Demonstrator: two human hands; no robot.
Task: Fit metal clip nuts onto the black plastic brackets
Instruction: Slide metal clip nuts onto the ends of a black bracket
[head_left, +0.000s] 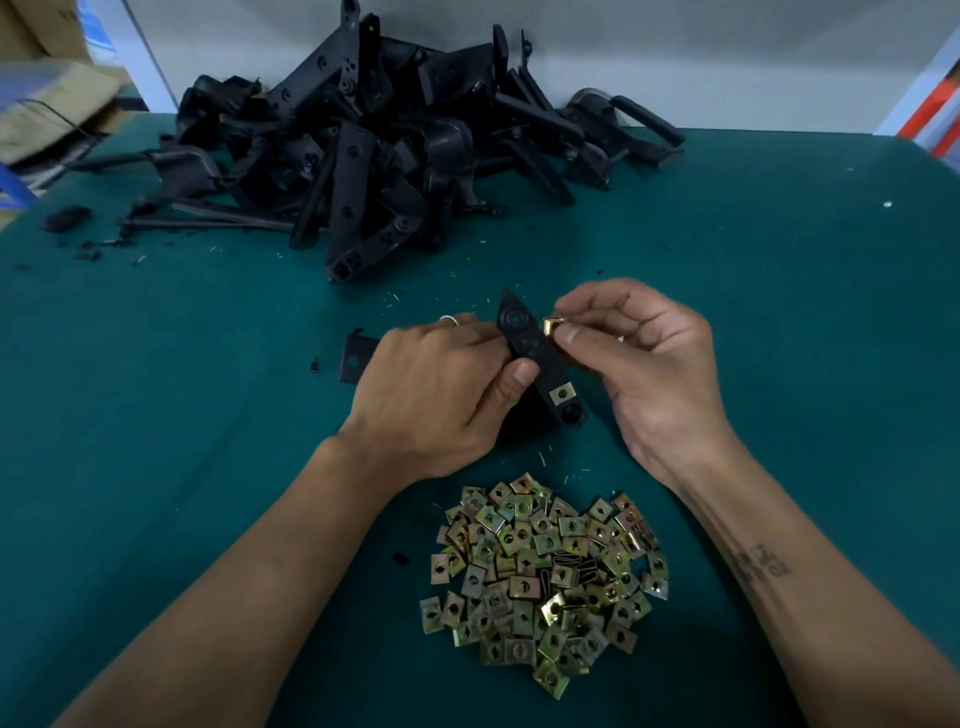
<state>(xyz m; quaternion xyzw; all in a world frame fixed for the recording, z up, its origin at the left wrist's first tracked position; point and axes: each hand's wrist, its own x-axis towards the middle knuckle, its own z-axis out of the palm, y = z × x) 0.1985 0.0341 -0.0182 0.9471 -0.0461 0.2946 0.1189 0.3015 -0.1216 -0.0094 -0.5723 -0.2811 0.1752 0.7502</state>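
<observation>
With left hand (441, 384) gripping the black bracket (540, 358) above the bench (779, 291) and right hand (639, 353) pinching a clip nut (551, 326) at its edge: square the nut's mouth, then slide straight on over the hole.

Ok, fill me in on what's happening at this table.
A person is fitting clip nuts onto black brackets. The left hand grips one bracket above the green table, which already carries a fitted nut near its lower end. The right hand pinches another clip nut against the bracket's edge. A heap of loose nuts lies nearby; a pile of brackets waits at the back.
</observation>
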